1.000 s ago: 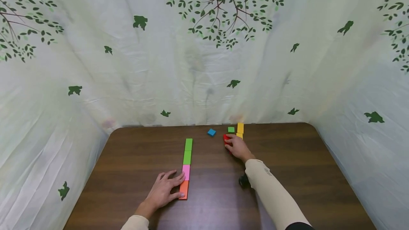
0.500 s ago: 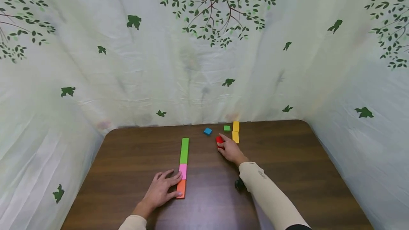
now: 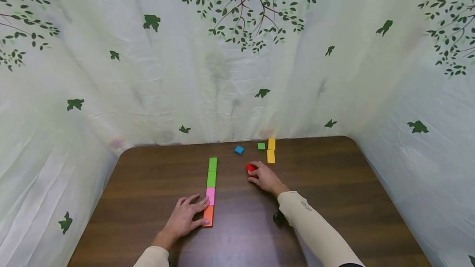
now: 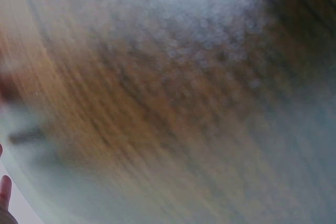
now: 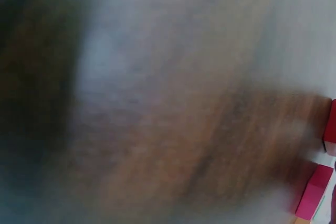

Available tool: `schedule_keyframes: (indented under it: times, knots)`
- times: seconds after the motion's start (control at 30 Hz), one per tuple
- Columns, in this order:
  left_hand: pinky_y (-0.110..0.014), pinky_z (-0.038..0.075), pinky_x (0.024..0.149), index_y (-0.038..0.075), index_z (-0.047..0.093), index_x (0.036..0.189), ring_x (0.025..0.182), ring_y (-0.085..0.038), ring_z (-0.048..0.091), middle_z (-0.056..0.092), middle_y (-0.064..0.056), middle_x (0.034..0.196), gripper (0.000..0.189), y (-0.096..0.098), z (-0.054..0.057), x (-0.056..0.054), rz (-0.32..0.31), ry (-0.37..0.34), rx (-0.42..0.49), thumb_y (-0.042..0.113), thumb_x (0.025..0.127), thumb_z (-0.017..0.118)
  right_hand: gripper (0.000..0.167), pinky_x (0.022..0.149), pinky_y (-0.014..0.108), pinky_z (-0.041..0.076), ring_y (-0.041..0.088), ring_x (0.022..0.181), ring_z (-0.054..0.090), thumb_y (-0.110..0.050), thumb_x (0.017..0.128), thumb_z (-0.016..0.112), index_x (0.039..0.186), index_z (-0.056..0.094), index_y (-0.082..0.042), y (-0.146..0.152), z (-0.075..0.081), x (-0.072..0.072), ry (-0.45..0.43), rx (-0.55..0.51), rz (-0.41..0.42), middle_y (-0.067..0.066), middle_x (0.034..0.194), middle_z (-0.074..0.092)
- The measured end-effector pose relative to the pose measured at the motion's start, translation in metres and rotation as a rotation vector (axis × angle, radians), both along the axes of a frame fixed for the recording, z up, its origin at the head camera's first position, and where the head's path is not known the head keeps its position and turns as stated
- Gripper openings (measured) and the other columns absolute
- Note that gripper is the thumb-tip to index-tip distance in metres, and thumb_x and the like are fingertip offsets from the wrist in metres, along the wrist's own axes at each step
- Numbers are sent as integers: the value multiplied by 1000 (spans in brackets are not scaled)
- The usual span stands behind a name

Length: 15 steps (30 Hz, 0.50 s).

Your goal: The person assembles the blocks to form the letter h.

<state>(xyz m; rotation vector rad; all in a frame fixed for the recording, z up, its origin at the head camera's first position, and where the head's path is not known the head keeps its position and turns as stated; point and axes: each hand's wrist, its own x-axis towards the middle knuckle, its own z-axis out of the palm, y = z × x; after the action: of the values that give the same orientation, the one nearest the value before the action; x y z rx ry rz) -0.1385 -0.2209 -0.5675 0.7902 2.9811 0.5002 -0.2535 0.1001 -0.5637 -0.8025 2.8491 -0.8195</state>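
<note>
While the right hand (image 3: 265,177) pinches the red block (image 3: 250,168) in its fingers, the left hand (image 3: 182,219), fingers spread, touches the pink block (image 3: 210,193) and orange block (image 3: 209,213); a sideways slip could push both out of line with the green blocks (image 3: 211,179) ahead.

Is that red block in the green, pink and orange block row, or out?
Out: the right hand holds the red block apart from the row.
</note>
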Motion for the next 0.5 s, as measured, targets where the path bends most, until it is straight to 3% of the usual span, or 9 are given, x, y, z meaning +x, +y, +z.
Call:
schedule_keyframes:
  times: [0.23, 0.5]
  knots:
    - [-54, 31, 99, 17, 54, 138, 130, -32, 43, 55, 3, 139, 71, 0, 0, 0, 20, -22, -38, 55, 80, 68, 33, 102, 47, 41, 44, 128, 44, -25, 87, 72, 113, 72, -4, 1, -2, 8, 25, 4, 16, 14, 135, 51]
    - [-55, 30, 100, 16, 54, 138, 131, -33, 41, 55, 1, 139, 71, 2, 1, 1, 22, -41, -23, 54, 80, 69, 30, 95, 42, 47, 28, 115, 54, -26, 89, 71, 110, 74, -5, 7, -3, 19, 39, 6, 39, 11, 132, 52]
